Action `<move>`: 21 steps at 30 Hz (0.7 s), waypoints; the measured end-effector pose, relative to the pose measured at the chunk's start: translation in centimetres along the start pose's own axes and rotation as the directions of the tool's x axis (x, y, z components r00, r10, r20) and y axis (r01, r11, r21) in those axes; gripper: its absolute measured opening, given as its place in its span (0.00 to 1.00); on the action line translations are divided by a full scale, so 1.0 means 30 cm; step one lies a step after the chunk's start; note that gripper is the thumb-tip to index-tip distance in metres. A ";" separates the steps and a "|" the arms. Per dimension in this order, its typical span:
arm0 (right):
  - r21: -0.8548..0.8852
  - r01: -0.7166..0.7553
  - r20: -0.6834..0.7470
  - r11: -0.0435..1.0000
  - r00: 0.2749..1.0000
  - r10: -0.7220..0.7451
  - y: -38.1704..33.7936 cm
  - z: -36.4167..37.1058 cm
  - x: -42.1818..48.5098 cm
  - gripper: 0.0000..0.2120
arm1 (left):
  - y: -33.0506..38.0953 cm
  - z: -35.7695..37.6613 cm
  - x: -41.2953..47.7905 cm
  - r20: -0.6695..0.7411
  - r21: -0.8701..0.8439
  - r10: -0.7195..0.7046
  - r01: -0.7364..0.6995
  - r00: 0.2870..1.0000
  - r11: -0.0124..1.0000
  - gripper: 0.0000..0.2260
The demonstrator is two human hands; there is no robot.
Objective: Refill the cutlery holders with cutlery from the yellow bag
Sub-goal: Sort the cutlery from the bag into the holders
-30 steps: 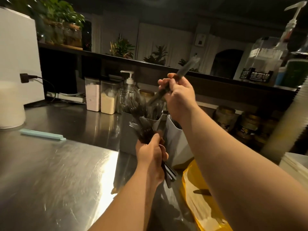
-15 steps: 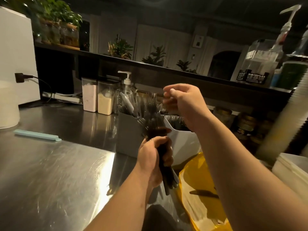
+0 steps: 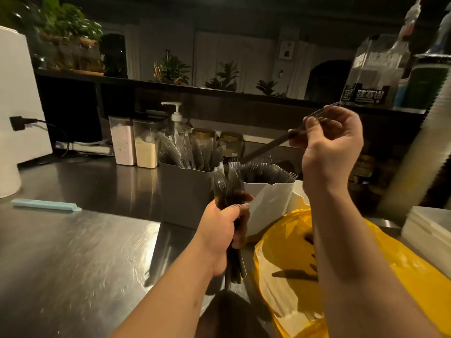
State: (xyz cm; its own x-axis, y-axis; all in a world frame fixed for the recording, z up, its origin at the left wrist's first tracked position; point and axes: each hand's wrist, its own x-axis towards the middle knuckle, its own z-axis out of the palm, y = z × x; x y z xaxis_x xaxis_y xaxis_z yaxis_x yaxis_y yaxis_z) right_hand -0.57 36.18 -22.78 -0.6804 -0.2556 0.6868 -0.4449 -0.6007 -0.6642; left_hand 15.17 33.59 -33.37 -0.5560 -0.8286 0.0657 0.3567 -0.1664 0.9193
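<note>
The room is dim, with warm light glaring off the scratched steel counter (image 3: 73, 252). Along the counter's far edge runs a dark raised ledge (image 3: 244, 92) carrying potted plants (image 3: 73, 25), and a white box (image 3: 19, 93) with a black plug (image 3: 18, 123) stands at its far-left corner. Behind, a pale panelled wall (image 3: 244, 50) holds a dark arched opening (image 3: 324, 76) at the right.

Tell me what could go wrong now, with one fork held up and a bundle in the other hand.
1. The right hand only pinches the single fork near its tines, so it may slip and fall.
2. The white holder already looks crowded with forks; pushing another in may jam or tip it.
3. The left hand grips a thick bundle of forks whose handles hang below the fist; loose ones might slide out.
</note>
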 end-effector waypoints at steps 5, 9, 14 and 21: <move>-0.183 0.102 0.157 0.978 0.985 -0.073 0.049 -0.013 0.000 0.22 | -0.003 0.006 0.005 -0.032 0.013 0.008 -0.008 0.999 1.000 0.05; -0.287 0.156 0.293 0.945 0.954 -0.069 0.080 -0.006 -0.015 0.20 | 0.002 0.004 0.001 -0.045 0.020 0.024 -0.023 0.999 1.000 0.06; -0.595 0.438 0.610 0.674 0.792 0.024 0.106 -0.004 -0.051 0.05 | 0.006 0.010 -0.008 0.012 0.044 0.020 -0.020 1.000 0.999 0.04; -0.550 0.354 0.682 0.757 0.713 0.162 -0.015 -0.021 -0.039 0.11 | 0.002 0.019 -0.015 0.058 0.156 0.013 -0.022 0.998 0.988 0.05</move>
State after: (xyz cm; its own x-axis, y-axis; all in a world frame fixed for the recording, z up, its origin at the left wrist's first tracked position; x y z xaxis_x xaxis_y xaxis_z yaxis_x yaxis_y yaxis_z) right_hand 0.06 37.21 -23.48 -0.1601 -0.7965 0.5831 -0.8976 -0.1283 -0.4217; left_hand 15.02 34.26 -33.13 -0.5939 -0.7982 0.1004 0.2477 -0.0627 0.9668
